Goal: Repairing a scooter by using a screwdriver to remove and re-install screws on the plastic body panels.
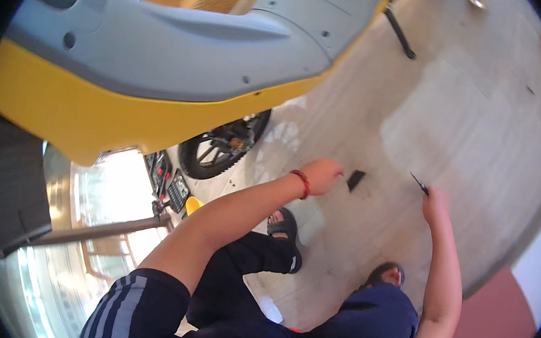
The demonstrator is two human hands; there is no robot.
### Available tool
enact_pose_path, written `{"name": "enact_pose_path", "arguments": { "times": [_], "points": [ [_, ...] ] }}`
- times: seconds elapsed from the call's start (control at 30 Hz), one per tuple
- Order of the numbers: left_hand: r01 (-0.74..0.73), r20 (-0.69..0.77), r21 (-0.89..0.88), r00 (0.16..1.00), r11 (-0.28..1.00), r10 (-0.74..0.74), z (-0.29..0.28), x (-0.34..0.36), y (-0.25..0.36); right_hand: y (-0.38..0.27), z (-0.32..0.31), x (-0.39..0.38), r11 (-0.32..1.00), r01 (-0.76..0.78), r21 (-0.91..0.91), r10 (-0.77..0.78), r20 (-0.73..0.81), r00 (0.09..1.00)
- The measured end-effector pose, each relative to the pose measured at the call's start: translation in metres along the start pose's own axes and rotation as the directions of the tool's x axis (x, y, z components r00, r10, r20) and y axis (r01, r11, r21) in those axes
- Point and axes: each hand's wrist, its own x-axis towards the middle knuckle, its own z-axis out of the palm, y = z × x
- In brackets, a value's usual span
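Note:
My left hand [323, 175], with a red bracelet at its wrist, reaches out over the floor [456, 135] with its fingers pinched; whatever they hold is too small to make out. Just right of those fingertips, a small black rectangular piece [356, 180] appears to lie on the floor. My right hand [435, 204], farther right, is closed round the handle of a thin black pointed tool [422, 185], whose tip points up and left.
A yellow-and-grey vehicle body [164, 54] spans the upper left, with a black spoked wheel [213, 156] beneath. A tool case [177, 192], a yellow object [192, 207] and a dark beam [108, 228] are at lower left. My sandaled feet [281, 225] are below my hands.

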Motion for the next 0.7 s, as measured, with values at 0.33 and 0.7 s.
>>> {"name": "enact_pose_path", "arguments": {
  "times": [0.33,0.7],
  "points": [
    [-0.159,-0.191,0.234,0.960,0.959,0.206,-0.096,-0.077,0.058,-0.016,0.021,0.044,0.997,0.069,0.023,-0.066,-0.125,0.990],
    [0.057,-0.561,0.769,0.537,0.637,0.630,-0.300,-0.241,0.191,-0.002,0.039,0.067,0.992,0.059,-0.113,-0.071,-0.101,0.992]
  ]
}}
